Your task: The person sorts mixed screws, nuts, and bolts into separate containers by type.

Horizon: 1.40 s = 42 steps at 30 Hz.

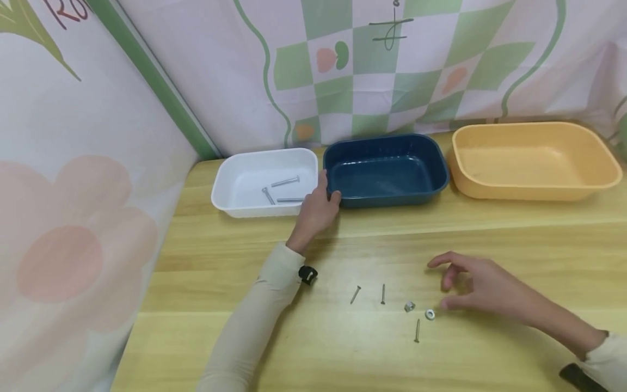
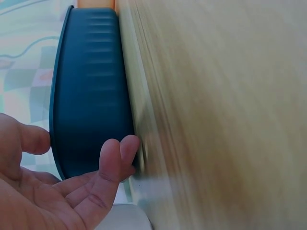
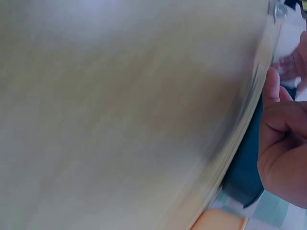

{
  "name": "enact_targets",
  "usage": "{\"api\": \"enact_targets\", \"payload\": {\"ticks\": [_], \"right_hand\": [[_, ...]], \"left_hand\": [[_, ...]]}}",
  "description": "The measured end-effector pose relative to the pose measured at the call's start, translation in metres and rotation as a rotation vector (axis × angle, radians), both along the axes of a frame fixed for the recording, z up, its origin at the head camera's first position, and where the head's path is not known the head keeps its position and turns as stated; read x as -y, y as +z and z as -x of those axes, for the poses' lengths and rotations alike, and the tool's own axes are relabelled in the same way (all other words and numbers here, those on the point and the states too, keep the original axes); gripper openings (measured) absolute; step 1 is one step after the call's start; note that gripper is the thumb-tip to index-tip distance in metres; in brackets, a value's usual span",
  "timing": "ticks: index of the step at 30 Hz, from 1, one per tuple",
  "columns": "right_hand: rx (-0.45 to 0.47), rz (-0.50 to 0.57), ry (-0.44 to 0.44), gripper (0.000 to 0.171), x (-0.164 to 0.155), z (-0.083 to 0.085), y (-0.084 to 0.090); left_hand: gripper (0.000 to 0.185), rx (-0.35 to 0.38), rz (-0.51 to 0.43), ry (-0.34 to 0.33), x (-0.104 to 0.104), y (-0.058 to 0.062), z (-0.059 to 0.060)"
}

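Head view: red handwriting [image 1: 68,12] on the white floral sheet [image 1: 80,136] reads "Ro" before the frame cuts it; dark green lettering [image 1: 391,30] on the checked fabric is illegible. The left hand [image 1: 317,211], not clenched, touches the near-left corner of the dark blue rectangular plastic tray [image 1: 387,201], index finger straight along its end. Beside it, the white rectangular plastic tray [image 1: 254,212] holds 3 long silver bolts [image 1: 285,182]. The right hand [image 1: 482,286] holds nothing, thumb and index finger apart, near 1 round silver washer [image 1: 425,314], 1 silver metal nut [image 1: 409,306] and 3 thin metal screws [image 1: 383,294] on the wooden table [image 1: 338,359].

Left wrist view: the thumb meets the blue rim; the lower fingers bend loosely.

Right wrist view: the right hand's fingers curl partway, well above blurred wood.
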State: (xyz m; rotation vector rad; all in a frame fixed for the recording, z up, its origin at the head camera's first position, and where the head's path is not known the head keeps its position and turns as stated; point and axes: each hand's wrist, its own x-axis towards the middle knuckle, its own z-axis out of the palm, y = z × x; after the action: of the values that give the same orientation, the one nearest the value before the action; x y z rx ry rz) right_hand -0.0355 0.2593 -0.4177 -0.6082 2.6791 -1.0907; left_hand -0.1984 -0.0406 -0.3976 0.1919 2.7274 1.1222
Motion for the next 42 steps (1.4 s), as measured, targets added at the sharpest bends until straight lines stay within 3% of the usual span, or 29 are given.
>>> {"api": "enact_targets", "payload": {"ticks": [6,16,28,36,42], "right_hand": [[-0.077,-0.111,0.065,0.063,0.021,-0.003,0.0],[-0.127,-0.22,0.074,0.061,0.036,-0.011,-0.002],[-0.202,-0.25,0.078,0.05,0.04,-0.013,-0.004],[-0.152,-0.233,0.081,0.04,0.042,-0.013,-0.004],[-0.107,-0.154,0.136,0.028,0.042,-0.013,-0.005]], "left_hand": [[0.066,0.011,-0.016,-0.001,0.0,0.002,-0.001],[0.067,0.031,-0.036,0.007,0.0,0.003,-0.004],[0.067,0.034,-0.037,0.008,-0.001,0.005,-0.004],[0.066,0.04,-0.04,0.007,-0.001,0.005,-0.004],[0.066,0.024,-0.03,0.008,0.0,0.003,-0.004]]}}
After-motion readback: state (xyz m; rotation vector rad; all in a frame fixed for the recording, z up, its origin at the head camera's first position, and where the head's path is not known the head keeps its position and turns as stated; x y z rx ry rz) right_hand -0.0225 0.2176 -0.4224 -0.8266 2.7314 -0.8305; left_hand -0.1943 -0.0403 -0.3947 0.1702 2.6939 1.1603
